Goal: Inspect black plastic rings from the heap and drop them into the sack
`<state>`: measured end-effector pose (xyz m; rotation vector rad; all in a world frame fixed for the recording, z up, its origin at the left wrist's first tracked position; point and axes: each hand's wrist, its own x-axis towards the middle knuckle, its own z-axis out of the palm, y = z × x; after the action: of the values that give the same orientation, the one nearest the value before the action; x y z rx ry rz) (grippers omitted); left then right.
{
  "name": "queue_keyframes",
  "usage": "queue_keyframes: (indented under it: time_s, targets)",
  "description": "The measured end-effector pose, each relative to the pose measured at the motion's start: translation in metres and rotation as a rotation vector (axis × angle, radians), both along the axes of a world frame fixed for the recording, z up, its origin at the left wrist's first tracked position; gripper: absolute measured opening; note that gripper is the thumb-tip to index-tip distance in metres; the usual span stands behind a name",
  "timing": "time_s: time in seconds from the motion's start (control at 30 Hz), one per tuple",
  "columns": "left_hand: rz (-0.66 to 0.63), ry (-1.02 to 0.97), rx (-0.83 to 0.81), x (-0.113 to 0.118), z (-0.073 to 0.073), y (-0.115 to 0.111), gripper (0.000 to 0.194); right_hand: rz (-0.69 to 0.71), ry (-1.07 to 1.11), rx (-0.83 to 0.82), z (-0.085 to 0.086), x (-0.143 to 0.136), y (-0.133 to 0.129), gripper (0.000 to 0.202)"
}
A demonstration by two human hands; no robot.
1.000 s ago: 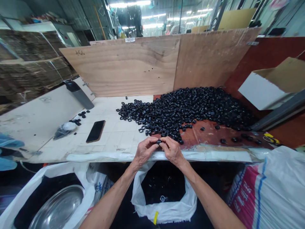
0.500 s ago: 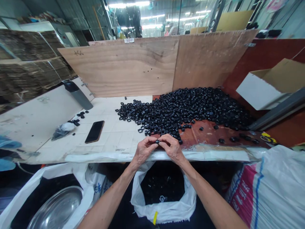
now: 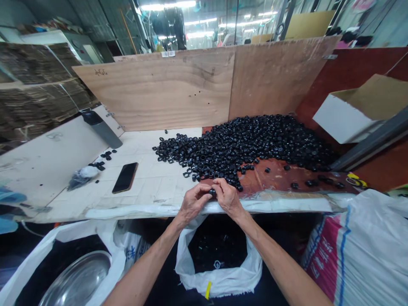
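Between my two hands, at the table's front edge, is a small black ring-shaped piece (image 3: 212, 192). My left hand (image 3: 195, 200) pinches it from the left with thumb and forefinger. From the right, my right hand (image 3: 227, 196) closes its fingertips on the same piece, partly hiding it. Just beyond my hands spreads a large heap of similar black pieces (image 3: 255, 138), lying on the white and reddish-brown tabletop. Below my hands an open white sack (image 3: 219, 282) holds more dark pieces; a lighter ring-like part (image 3: 217, 264) shows near its front.
A phone (image 3: 125, 177) and a grey bottle (image 3: 103, 129) are on the left, near a small plastic bag (image 3: 83, 175). Wooden boards (image 3: 172, 91) wall the back. At right are a white carton (image 3: 347, 117), a metal bar (image 3: 372, 138) and a full sack (image 3: 376, 246). A metal bowl (image 3: 78, 280) sits lower left.
My right fingers have shifted slightly up on the black piece, and more of it shows between my hands. The whole view has moved slightly.
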<state>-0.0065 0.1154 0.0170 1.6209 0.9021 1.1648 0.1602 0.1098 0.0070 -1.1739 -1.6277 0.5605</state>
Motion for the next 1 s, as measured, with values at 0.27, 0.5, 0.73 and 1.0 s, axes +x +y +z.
queue_keyframes:
  time_s: [0.27,0.5,0.73,1.0]
  targets:
    - [0.052,-0.066,-0.076,0.001,0.005,0.001,0.023,0.1,0.075,-0.011,0.002,0.005,0.0,0.008]
    - [0.05,-0.054,-0.036,0.001,0.0,0.001,0.02,0.046,-0.018,0.038,-0.006,-0.001,-0.002,0.018]
    - [0.09,0.025,0.081,0.0,-0.001,0.001,0.016,0.102,-0.077,0.023,0.003,0.0,-0.002,0.013]
    - [0.057,-0.079,-0.192,-0.002,0.004,0.003,0.026,0.193,0.055,0.118,0.008,0.007,0.002,0.013]
